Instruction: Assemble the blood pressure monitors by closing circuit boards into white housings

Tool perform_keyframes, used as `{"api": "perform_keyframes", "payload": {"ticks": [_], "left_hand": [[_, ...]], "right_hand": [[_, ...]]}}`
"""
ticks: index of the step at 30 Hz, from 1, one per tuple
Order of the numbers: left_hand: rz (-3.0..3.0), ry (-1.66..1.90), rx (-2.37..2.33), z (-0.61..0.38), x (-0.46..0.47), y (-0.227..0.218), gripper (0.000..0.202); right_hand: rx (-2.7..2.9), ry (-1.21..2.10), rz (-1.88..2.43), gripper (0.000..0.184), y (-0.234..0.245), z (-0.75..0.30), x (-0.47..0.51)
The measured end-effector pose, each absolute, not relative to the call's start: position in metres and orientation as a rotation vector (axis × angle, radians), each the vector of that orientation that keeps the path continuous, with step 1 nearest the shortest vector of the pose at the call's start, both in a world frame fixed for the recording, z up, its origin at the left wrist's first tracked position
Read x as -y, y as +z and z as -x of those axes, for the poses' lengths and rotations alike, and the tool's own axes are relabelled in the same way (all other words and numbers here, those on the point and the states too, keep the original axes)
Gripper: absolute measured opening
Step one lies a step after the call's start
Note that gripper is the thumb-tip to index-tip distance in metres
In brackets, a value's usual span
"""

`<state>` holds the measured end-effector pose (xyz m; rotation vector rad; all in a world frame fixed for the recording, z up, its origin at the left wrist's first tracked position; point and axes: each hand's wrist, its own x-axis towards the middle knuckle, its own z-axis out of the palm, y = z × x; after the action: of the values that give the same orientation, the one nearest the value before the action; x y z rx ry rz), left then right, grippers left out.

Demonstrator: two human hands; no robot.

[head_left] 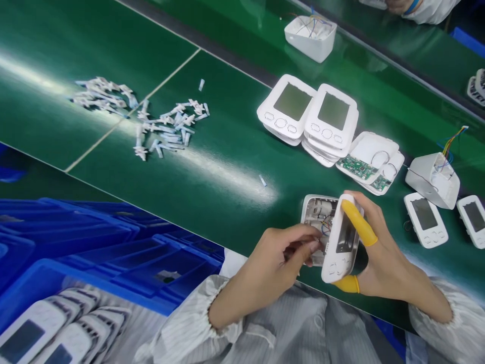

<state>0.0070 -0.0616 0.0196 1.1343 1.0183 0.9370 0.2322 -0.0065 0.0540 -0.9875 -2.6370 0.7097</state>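
Note:
My right hand (382, 253), with yellow finger cots on thumb and forefinger, grips a white front cover with a screen and buttons (341, 242), held tilted on edge. Beside it lies the open white device back (318, 217) with coloured wires and parts inside. My left hand (273, 263) is pinched closed at the inside of that back, fingertips at the wires; what it pinches is too small to name.
Stacked white screen covers (308, 114) and covers with green circuit boards (366, 164) lie beyond. White housings with wires (434, 179) (310, 35), small screen units (426, 220), a scatter of small white plastic pieces (166, 126), blue bins (94, 247), another person's sleeve (420, 7).

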Motion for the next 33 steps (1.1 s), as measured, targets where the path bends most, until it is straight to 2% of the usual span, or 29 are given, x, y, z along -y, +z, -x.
{"api": "perform_keyframes", "payload": {"ticks": [17, 28, 33], "left_hand": [[-1.494, 1.266, -1.07, -0.013, 0.071, -0.007, 0.028], [-1.584, 1.261, -1.093, -0.014, 0.071, -0.008, 0.028], [-1.623, 1.285, -1.096, -0.015, 0.07, -0.009, 0.03]], "right_hand": [[2.667, 0.595, 1.084, 0.119, 0.053, -0.225, 0.006], [2.683, 0.602, 1.05, 0.12, 0.053, -0.226, 0.006], [2.717, 0.57, 0.991, 0.115, 0.052, -0.228, 0.005]]}}
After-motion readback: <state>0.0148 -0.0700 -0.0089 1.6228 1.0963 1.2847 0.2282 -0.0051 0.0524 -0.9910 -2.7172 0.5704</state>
